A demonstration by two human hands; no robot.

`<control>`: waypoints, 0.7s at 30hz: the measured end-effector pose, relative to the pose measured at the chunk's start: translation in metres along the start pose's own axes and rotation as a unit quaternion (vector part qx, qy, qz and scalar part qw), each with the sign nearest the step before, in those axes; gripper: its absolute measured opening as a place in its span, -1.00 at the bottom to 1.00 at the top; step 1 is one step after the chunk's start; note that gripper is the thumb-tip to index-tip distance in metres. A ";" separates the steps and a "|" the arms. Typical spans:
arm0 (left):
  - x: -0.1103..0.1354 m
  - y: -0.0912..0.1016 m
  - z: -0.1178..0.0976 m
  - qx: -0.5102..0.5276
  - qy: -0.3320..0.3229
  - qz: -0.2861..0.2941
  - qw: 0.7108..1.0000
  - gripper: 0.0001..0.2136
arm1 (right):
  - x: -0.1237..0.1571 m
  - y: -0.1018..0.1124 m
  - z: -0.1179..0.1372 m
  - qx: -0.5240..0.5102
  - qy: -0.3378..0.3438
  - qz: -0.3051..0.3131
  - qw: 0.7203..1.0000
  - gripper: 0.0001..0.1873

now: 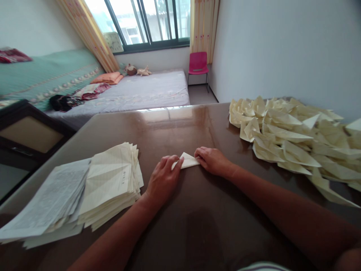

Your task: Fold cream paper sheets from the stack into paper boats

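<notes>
A small folded piece of cream paper (189, 161), roughly triangular with its peak pointing away from me, lies on the brown tabletop between my hands. My left hand (166, 173) grips its left end, fingers bent and thumb pressed on the paper. At the right corner, the closed fingers of my right hand (210, 158) pinch it. Left of my left hand is a stack of creased cream sheets (108, 177). A big pile of folded paper boats (284, 135) covers the right side of the table.
Printed grey-white sheets (53, 195) lie beside the cream stack at the table's left edge. The glossy brown table (175, 128) ends in front of a bed (158, 90). A pink chair (198, 63) stands by the window, and a white wall (282, 49) rises at the right.
</notes>
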State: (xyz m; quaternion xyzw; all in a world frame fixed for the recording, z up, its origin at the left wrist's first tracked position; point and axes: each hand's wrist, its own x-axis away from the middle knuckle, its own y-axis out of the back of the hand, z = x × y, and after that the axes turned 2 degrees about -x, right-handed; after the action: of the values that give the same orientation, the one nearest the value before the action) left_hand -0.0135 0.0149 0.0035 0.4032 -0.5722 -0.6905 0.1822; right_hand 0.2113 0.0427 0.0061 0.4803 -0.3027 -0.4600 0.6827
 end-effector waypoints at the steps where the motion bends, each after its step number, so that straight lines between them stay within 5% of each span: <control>1: 0.002 0.001 -0.006 0.004 -0.031 0.008 0.999 -0.66 | 0.000 0.000 0.000 0.000 0.001 -0.001 1.000 -0.84; 6: 0.008 -0.004 -0.027 0.000 -0.044 0.045 0.998 -0.67 | 0.000 0.000 -0.001 -0.003 0.004 -0.008 1.000 -0.83; 21: 0.001 0.002 -0.023 0.013 -0.001 0.096 0.995 -0.64 | 0.003 0.005 0.001 -0.011 -0.004 -0.013 1.000 -0.78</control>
State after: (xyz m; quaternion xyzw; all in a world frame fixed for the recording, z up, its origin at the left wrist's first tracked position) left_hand 0.0027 -0.0011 0.0041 0.3483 -0.6173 -0.6627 0.2418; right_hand 0.2137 0.0400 0.0106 0.4746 -0.2938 -0.4745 0.6806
